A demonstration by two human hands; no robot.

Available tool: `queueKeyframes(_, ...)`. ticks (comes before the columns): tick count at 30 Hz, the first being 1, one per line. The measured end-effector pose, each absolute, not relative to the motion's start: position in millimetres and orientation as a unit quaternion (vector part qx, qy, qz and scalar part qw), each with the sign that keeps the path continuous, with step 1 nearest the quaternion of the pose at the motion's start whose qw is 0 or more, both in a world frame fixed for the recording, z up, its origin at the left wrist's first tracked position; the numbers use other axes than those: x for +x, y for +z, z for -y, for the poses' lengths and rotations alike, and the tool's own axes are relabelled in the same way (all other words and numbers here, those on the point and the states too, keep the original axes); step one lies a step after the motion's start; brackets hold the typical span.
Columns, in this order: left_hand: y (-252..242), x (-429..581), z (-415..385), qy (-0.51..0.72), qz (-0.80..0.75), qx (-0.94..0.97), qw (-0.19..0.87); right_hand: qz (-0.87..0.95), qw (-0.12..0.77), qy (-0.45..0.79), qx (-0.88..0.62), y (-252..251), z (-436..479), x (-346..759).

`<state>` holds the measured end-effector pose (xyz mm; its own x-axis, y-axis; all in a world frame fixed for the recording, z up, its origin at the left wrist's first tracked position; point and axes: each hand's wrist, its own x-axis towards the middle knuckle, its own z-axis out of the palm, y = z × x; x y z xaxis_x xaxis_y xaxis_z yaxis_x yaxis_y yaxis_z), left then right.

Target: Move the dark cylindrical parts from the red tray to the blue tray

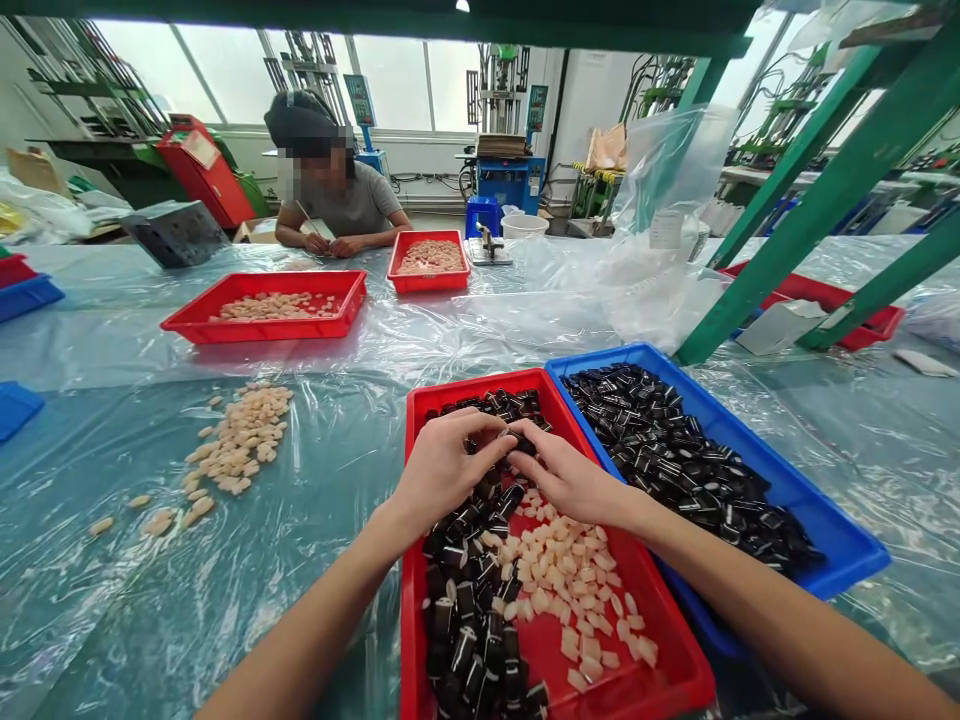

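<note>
My left hand (442, 468) and my right hand (566, 478) meet over the near red tray (679, 670). Their fingertips pinch together on one small black part (519, 438) between them. The tray holds a heap of black parts (472, 610) on its left and small cream pieces (570, 585) on its right. Beside it on the right stands a blue tray (840, 535) full of black parts (675, 450).
Loose cream pieces (232, 450) lie on the plastic-covered table at left. Two red trays (262, 325) (427, 280) with cream pieces sit farther back. A person (334, 190) sits across the table. Green frame struts (810, 190) and a plastic bag (660, 230) rise at right.
</note>
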<state>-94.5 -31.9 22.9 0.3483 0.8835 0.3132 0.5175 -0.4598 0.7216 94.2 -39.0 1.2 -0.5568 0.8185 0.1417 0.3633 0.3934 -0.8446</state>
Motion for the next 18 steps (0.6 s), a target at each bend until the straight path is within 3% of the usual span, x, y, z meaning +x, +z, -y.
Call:
queueKeyframes(7,24.7,-98.9,28.8,0.332,-0.419,0.783,0.317,0.824,0.248,0.328,-0.390,-5.1,31.1,102.8)
queueKeyframes(18,31.4,-102.4,31.3,0.273,-0.387,0.828,0.302,0.891,0.144,0.209,-0.376,3.4,34.7,110.4)
